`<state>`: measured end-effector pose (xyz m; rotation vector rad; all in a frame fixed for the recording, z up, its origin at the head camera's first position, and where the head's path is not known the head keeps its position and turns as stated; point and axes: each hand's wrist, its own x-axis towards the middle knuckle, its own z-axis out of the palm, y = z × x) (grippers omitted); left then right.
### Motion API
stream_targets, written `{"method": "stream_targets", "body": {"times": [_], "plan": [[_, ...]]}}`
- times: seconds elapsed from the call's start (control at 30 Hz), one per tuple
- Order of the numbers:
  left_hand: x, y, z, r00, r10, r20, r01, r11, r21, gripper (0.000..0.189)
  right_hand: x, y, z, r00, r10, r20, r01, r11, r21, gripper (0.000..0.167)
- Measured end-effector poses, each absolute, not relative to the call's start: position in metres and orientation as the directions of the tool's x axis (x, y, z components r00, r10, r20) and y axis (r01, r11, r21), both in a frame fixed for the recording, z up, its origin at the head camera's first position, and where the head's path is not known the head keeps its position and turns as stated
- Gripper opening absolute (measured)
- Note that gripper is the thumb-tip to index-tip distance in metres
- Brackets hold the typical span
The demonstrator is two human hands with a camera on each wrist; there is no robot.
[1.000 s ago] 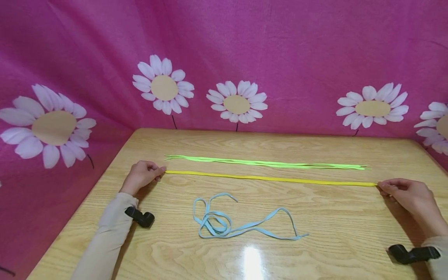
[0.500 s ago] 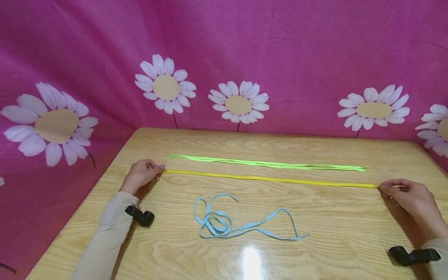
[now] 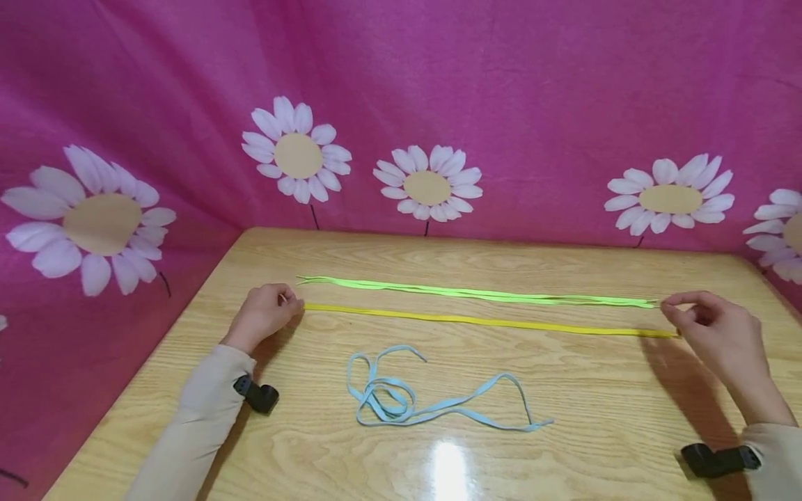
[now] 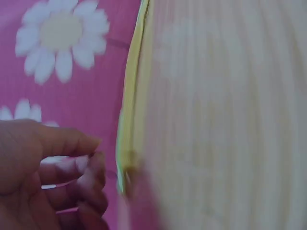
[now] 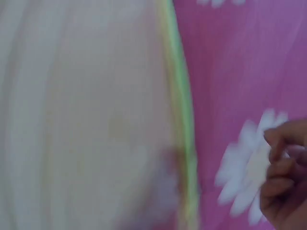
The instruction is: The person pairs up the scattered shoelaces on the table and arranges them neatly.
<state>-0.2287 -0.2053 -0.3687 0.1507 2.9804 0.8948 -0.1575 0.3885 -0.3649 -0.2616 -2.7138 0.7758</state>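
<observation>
A yellow shoelace (image 3: 476,321) lies stretched nearly straight across the wooden table. My left hand (image 3: 266,316) is just off its left end; the left wrist view shows a gap between the loosely bent fingers and the lace. At the other end, my right hand (image 3: 720,334) is raised over the table, its shadow falling below it. Its fingers are relaxed, thumb and forefinger close together, and the right wrist view shows nothing held. Behind the yellow one runs a bundle of bright green shoelaces (image 3: 464,292). Nearer the front, a light blue shoelace (image 3: 391,410) lies in loose loops.
The wood-grain table (image 3: 601,390) ends at the back and left against a pink cloth (image 3: 539,90) printed with large white daisies. Black wrist cameras (image 3: 257,395) sit on both sleeves. A bright light reflection shows near the front of the table.
Both hands have let go of the yellow shoelace ends. The right hand has risen and moved back, toward the green laces' end; the left has shifted slightly to the right. The laces stay put.
</observation>
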Motion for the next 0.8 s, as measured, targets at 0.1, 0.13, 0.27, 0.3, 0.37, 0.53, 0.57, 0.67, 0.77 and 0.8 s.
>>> {"method": "stream_targets", "body": {"times": [0.1, 0.13, 0.27, 0.3, 0.37, 0.53, 0.57, 0.67, 0.77, 0.8], "plan": [[-0.222, -0.183, -0.362, -0.965, 0.262, 0.017, 0.231, 0.818, 0.527, 0.013, -0.158, 0.35, -0.349, -0.955, 0.035, 0.293, -0.132, 0.839, -0.528, 0.016], [-0.218, -0.175, -0.36, -0.944, 0.328, 0.021, 0.291, 0.804, 0.518, 0.011, -0.158, 0.338, -0.346, -0.958, -0.033, 0.285, -0.189, 0.82, -0.54, 0.013], [-0.2, -0.141, -0.352, -0.824, 0.566, -0.022, 0.497, 0.741, 0.451, 0.006, -0.154, 0.298, -0.347, -0.926, -0.262, 0.272, -0.372, 0.753, -0.542, 0.007], [-0.195, -0.134, -0.35, -0.792, 0.61, -0.035, 0.539, 0.725, 0.429, 0.006, -0.153, 0.291, -0.349, -0.913, -0.305, 0.27, -0.407, 0.735, -0.542, 0.007], [-0.184, -0.121, -0.348, -0.742, 0.669, -0.05, 0.605, 0.699, 0.38, 0.006, -0.15, 0.279, -0.352, -0.885, -0.381, 0.266, -0.465, 0.702, -0.539, 0.011], [-0.166, -0.104, -0.347, -0.651, 0.758, -0.027, 0.719, 0.628, 0.3, 0.009, -0.143, 0.261, -0.359, -0.84, -0.487, 0.238, -0.534, 0.67, -0.515, 0.015], [-0.164, -0.102, -0.348, -0.638, 0.77, -0.02, 0.732, 0.615, 0.294, 0.009, -0.142, 0.258, -0.361, -0.829, -0.504, 0.241, -0.551, 0.668, -0.501, 0.016], [-0.16, -0.099, -0.35, -0.6, 0.8, -0.014, 0.761, 0.576, 0.3, 0.013, -0.14, 0.251, -0.366, -0.816, -0.531, 0.229, -0.571, 0.676, -0.466, 0.019], [-0.156, -0.095, -0.354, -0.572, 0.82, -0.025, 0.775, 0.55, 0.312, 0.018, -0.137, 0.244, -0.368, -0.828, -0.531, 0.178, -0.546, 0.693, -0.472, 0.017], [-0.155, -0.094, -0.355, -0.562, 0.827, -0.024, 0.781, 0.54, 0.314, 0.02, -0.136, 0.242, -0.367, -0.836, -0.527, 0.149, -0.527, 0.7, -0.482, 0.016]]}}
